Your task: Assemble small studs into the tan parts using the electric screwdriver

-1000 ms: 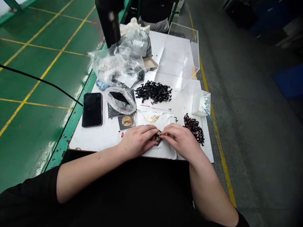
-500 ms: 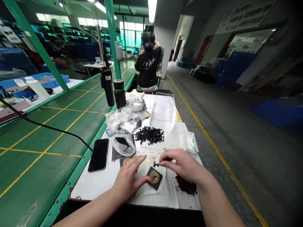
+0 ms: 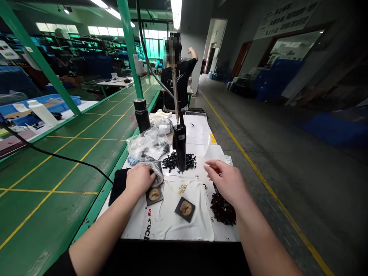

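Observation:
My left hand (image 3: 140,178) is over the clear plastic bag (image 3: 157,175) of tiny black pieces, its fingers bent down and closed, with the tips hidden. My right hand (image 3: 225,179) hovers above the table's right side, fingers loosely curled and apart, with nothing seen between them. A small black part (image 3: 192,124) shows over the clear tray (image 3: 198,119); whether it touches the tray I cannot tell. On the white cloth (image 3: 198,226) lies a dark square block with a round tan pad (image 3: 185,208). Another such block (image 3: 154,194) sits below my left hand. Tiny gold-coloured pieces (image 3: 182,188) lie behind the first block.
A black electric screwdriver (image 3: 180,147) hangs on a spring before a pile of black parts (image 3: 169,161). Dark reddish parts (image 3: 223,209) are heaped at right. A phone (image 3: 117,186), plastic bags (image 3: 148,143) and a black bottle (image 3: 142,115) stand left. Another person (image 3: 178,82) sits ahead.
My left hand has moved from the block to the bag. My right hand has moved outward and let go of the small black part. The screwdriver has swung right, over the pile.

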Motion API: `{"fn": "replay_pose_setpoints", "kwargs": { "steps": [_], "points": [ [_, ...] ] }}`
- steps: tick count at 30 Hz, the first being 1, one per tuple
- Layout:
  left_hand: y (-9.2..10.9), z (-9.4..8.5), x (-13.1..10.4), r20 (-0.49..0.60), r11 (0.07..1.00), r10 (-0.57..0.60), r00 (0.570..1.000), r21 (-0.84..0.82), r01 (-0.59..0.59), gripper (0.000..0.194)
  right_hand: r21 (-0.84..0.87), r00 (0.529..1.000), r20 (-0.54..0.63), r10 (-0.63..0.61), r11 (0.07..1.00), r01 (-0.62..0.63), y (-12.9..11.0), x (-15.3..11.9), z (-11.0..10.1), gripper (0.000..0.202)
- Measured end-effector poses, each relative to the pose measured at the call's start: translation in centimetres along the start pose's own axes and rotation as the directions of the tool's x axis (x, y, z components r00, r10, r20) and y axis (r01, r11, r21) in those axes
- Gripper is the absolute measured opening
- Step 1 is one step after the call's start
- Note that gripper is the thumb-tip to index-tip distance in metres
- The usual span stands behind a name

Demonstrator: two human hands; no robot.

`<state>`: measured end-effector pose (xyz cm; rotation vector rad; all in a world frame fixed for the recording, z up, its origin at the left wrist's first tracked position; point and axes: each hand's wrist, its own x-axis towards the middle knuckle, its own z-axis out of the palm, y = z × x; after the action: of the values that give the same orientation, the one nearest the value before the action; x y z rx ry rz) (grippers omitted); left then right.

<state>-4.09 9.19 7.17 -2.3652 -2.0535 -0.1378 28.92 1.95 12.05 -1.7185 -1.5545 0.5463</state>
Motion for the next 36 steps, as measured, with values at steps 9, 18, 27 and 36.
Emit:
{"fn": "replay_pose_setpoints", "kwargs": {
  "steps": [9,18,27,36],
  "points": [
    [0.2,0.5,0.4,0.067,0.999,0.041,0.997,0.023,-0.043,0.036,-0.428,0.99,0.087,0.114,0.901,-0.066,5.0,-7.0,-1.1,0.024],
    [0.2,1.0,0.4,0.058,0.999,0.044,0.997,0.029,-0.046,0.032,-0.597,0.961,0.159,0.228,0.797,-0.09,4.9,-8.0,-0.1,0.027],
    [-0.3,1.0,0.1,0.009,0.999,-0.042,0.999,-0.025,0.043,0.034,-0.56,0.968,0.22,0.118,0.828,0.026,5.3,-9.3,-1.0,0.018],
    [-1.1,1.2,-1.0,-0.194,0.998,0.031,0.981,-0.05,-0.041,0.047,-0.567,0.95,0.31,0.047,0.811,0.145,5.8,-10.9,-0.7,0.013]
  ]
}}
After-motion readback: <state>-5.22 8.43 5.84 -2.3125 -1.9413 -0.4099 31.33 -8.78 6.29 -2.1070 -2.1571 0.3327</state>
